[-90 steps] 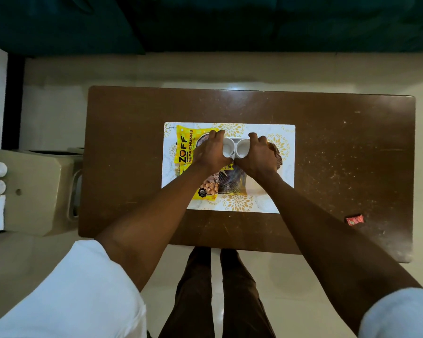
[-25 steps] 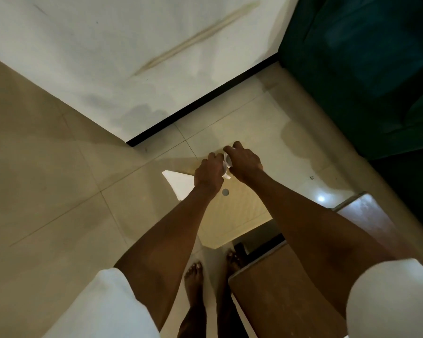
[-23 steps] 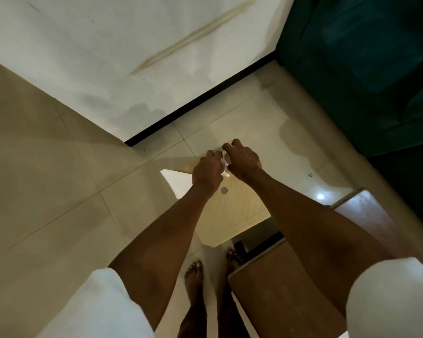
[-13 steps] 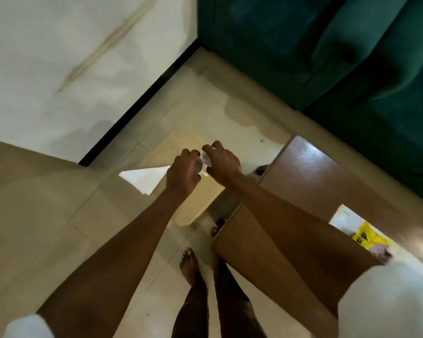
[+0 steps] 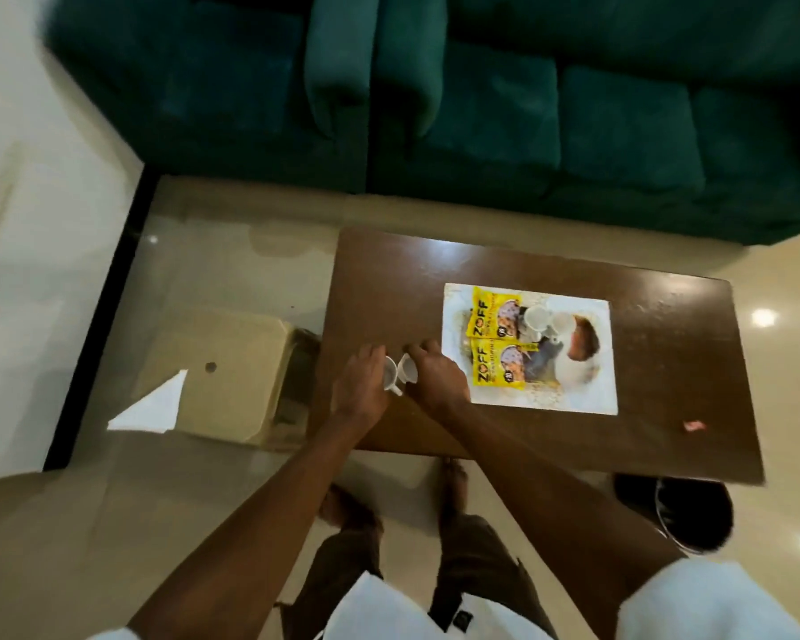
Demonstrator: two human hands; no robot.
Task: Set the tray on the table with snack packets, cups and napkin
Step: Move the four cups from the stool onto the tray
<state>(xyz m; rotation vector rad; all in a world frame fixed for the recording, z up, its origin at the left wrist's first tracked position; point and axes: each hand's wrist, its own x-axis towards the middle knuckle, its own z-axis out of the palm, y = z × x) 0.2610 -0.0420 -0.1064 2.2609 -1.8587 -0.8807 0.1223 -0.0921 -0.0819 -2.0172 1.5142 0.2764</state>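
A white patterned tray (image 5: 569, 394) lies on the brown table (image 5: 666, 385). On it are two yellow snack packets, the far one (image 5: 486, 318) and the near one (image 5: 495, 369), and two white cups (image 5: 548, 323) beside them. My left hand (image 5: 359, 385) holds a small white cup (image 5: 390, 375) and my right hand (image 5: 437, 378) holds another white cup (image 5: 407, 368), both above the table's left part, just left of the tray. A white napkin (image 5: 151, 408) lies on a beige stool (image 5: 232, 376) to the left of the table.
A dark green sofa (image 5: 481, 108) runs along the far side of the table. A small red wrapper (image 5: 693, 425) lies near the table's right front. A dark round object (image 5: 680, 510) sits on the floor under the table's right front corner.
My view has swung right from the stool and wall to the table. Both hands, each with a cup, have moved from above the stool to above the table's left part.
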